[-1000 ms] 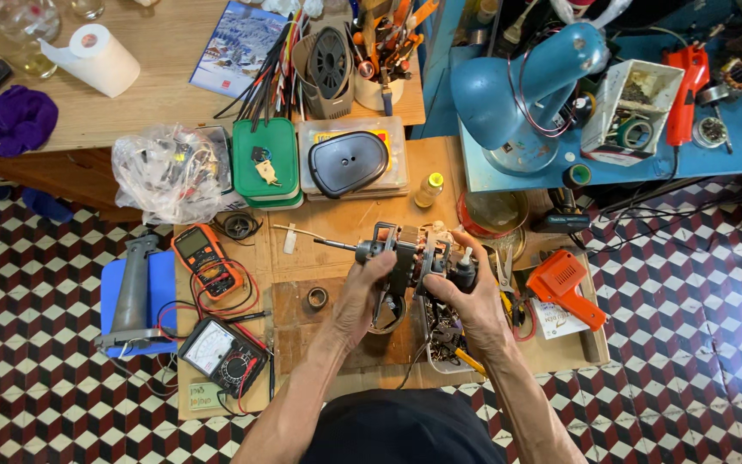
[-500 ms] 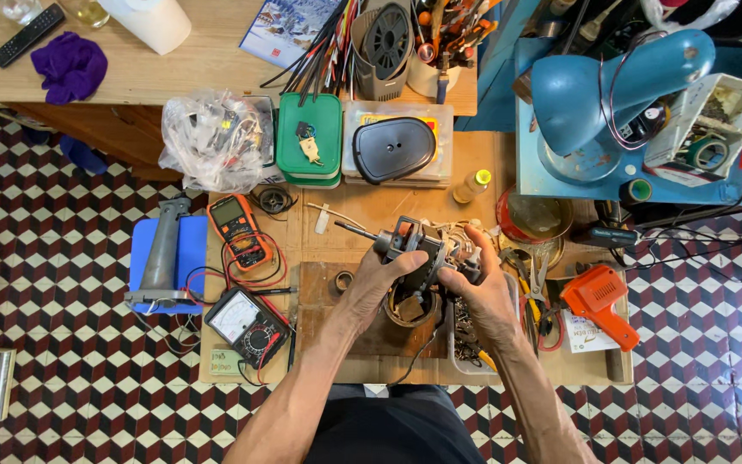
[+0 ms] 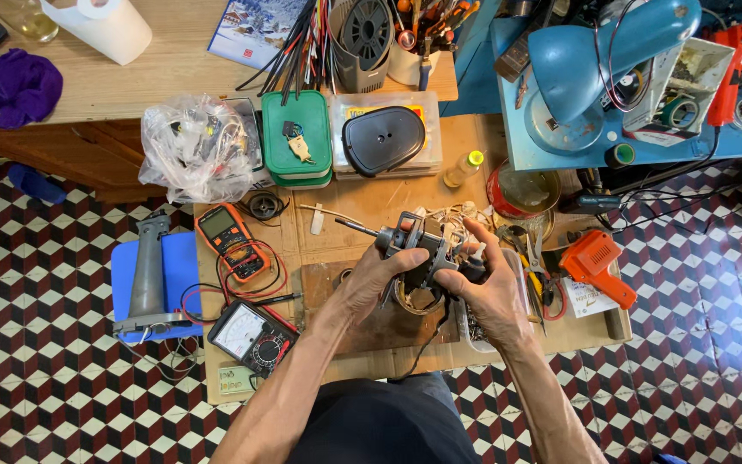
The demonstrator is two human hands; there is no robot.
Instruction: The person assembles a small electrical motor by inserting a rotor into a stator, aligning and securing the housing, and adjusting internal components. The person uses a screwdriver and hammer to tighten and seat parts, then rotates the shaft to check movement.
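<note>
I have the small fan motor (image 3: 422, 249) gripped between both hands: left hand (image 3: 371, 279) wrapped round its near side, right hand (image 3: 483, 288) clasping its far side. It looks dense and rigid; I'd grip the metal frame, not the thin shaft (image 3: 355, 227) or windings

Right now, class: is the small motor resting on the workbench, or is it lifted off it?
Lifted. Both hands, left and right, grip the motor above the workbench, its shaft pointing left.
</note>
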